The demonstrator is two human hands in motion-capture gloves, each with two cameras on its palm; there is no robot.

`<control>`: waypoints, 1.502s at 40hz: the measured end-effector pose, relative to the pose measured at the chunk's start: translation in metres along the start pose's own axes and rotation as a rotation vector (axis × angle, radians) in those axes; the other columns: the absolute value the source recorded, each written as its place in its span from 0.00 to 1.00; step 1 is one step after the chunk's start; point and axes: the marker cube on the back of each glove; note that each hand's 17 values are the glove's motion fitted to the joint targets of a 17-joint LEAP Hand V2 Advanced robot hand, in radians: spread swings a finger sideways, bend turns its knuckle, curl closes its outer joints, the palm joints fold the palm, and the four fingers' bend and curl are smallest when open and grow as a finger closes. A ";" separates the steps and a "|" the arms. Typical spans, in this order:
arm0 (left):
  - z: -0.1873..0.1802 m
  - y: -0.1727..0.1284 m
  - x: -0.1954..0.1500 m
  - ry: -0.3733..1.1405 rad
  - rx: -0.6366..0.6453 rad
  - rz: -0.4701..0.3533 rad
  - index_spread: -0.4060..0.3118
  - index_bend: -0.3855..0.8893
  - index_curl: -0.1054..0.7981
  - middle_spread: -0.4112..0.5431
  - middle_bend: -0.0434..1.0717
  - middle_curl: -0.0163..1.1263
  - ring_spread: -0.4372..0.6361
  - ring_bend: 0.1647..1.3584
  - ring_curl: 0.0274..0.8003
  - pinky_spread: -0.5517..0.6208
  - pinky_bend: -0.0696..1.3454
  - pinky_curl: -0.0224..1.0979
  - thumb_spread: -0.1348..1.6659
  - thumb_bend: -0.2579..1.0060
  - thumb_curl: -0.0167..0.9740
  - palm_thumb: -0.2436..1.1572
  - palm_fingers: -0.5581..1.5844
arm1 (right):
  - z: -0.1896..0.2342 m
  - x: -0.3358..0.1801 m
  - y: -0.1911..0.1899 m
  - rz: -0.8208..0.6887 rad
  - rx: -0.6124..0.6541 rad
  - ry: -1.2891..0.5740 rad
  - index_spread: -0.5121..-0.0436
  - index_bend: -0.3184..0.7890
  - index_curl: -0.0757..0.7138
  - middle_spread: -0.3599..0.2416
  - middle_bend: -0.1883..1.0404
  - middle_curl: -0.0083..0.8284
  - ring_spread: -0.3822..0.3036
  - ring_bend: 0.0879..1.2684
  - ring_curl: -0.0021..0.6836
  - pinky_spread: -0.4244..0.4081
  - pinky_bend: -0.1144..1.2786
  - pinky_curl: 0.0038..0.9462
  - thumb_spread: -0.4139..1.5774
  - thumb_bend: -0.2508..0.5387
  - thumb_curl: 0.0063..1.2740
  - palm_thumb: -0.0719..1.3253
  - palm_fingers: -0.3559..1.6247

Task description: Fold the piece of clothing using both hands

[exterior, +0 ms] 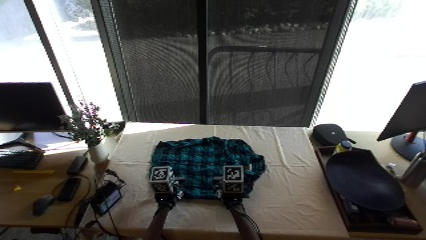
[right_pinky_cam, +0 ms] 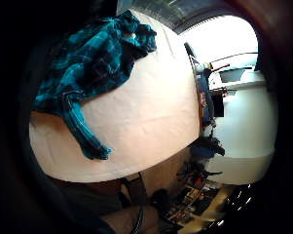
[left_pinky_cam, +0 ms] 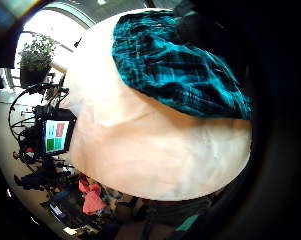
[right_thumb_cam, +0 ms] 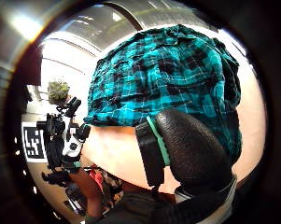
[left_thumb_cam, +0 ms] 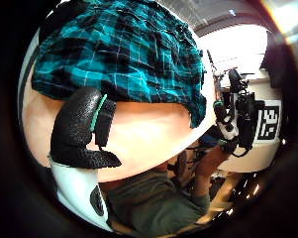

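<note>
A teal and black plaid shirt [exterior: 203, 167] lies crumpled in the middle of the cream-covered table [exterior: 293, 190]. Both hands hover at its near edge, the left hand [exterior: 164, 197] at the left corner and the right hand [exterior: 233, 197] at the right corner. In the left thumb side view the left thumb [left_thumb_cam: 81, 129] is over bare tablecloth just short of the shirt [left_thumb_cam: 124, 49], touching no cloth. The right thumb [right_thumb_cam: 191, 149] sits above the shirt's [right_thumb_cam: 168, 74] near hem without pinching it. A loose sleeve [right_pinky_cam: 82, 129] trails toward the table's near edge.
A potted plant [exterior: 93, 135] and a small screen [exterior: 106, 198] stand at the table's left side. A dark tray with an oval dish [exterior: 363, 182] and a black case [exterior: 331, 134] lie at the right. Windows run behind the table.
</note>
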 end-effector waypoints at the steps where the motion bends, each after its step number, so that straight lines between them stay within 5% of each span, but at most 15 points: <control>1: -0.001 0.001 0.000 0.000 0.001 -0.001 0.47 0.44 0.18 0.39 0.28 0.08 0.46 0.19 0.06 0.57 0.29 0.07 0.32 0.36 0.08 0.40 0.54 | 0.000 -0.001 0.001 -0.001 -0.002 0.000 0.70 0.42 0.14 0.56 0.31 0.06 0.65 0.11 0.05 0.65 0.43 0.11 0.43 0.55 0.04 0.25 0.33; 9: -0.004 0.003 0.005 0.003 -0.001 0.015 0.40 0.43 0.27 0.37 0.26 0.19 0.50 0.22 0.21 0.65 0.32 0.15 0.56 0.37 0.14 0.44 0.51 | -0.011 -0.004 0.003 -0.008 -0.021 -0.001 0.43 0.41 0.24 0.53 0.32 0.17 0.71 0.14 0.16 0.75 0.48 0.23 0.67 0.56 0.08 0.28 0.32; 21: -0.014 0.008 0.011 0.020 0.013 0.027 0.37 0.42 0.35 0.35 0.24 0.26 0.53 0.23 0.26 0.70 0.33 0.18 0.69 0.33 0.21 0.45 0.50 | -0.031 0.001 0.000 -0.031 -0.018 -0.042 0.31 0.42 0.32 0.52 0.32 0.26 0.74 0.15 0.23 0.79 0.49 0.28 0.80 0.51 0.12 0.29 0.30; 35: -0.022 0.016 0.010 0.022 0.029 0.055 0.37 0.40 0.40 0.36 0.22 0.30 0.54 0.24 0.30 0.71 0.33 0.21 0.73 0.27 0.26 0.47 0.48 | -0.014 0.026 -0.002 -0.025 -0.114 -0.006 0.29 0.39 0.36 0.54 0.30 0.33 0.76 0.17 0.30 0.79 0.51 0.32 0.81 0.38 0.16 0.28 0.28; 43: 0.011 0.013 0.006 -0.038 -0.140 0.048 0.42 0.32 0.34 0.45 0.19 0.31 0.59 0.29 0.34 0.72 0.44 0.26 0.70 0.21 0.28 0.45 0.40 | 0.035 0.046 -0.007 -0.022 -0.225 0.050 0.30 0.35 0.33 0.60 0.29 0.34 0.77 0.22 0.34 0.79 0.57 0.36 0.77 0.31 0.18 0.29 0.23; 52: 0.010 0.034 0.007 -0.139 -0.313 0.021 0.48 0.36 0.31 0.53 0.21 0.31 0.65 0.34 0.35 0.72 0.52 0.29 0.69 0.19 0.30 0.45 0.35 | 0.037 0.055 0.003 -0.105 -0.226 0.145 0.33 0.35 0.28 0.67 0.30 0.34 0.78 0.27 0.38 0.73 0.66 0.39 0.73 0.31 0.21 0.35 0.19; 55: 0.015 0.020 0.001 -0.161 -0.194 0.045 0.47 0.43 0.34 0.52 0.22 0.32 0.64 0.34 0.35 0.71 0.50 0.28 0.70 0.20 0.30 0.47 0.38 | 0.068 0.054 -0.018 -0.169 -0.204 0.103 0.31 0.37 0.28 0.64 0.31 0.35 0.75 0.30 0.39 0.67 0.67 0.39 0.72 0.32 0.22 0.38 0.23; 60: 0.020 -0.009 -0.007 -0.206 0.110 0.075 0.38 0.55 0.42 0.41 0.23 0.32 0.53 0.31 0.32 0.64 0.43 0.25 0.72 0.21 0.31 0.51 0.50 | 0.085 0.049 -0.032 -0.213 -0.129 0.116 0.26 0.48 0.35 0.50 0.34 0.38 0.56 0.32 0.40 0.55 0.60 0.36 0.76 0.41 0.25 0.50 0.35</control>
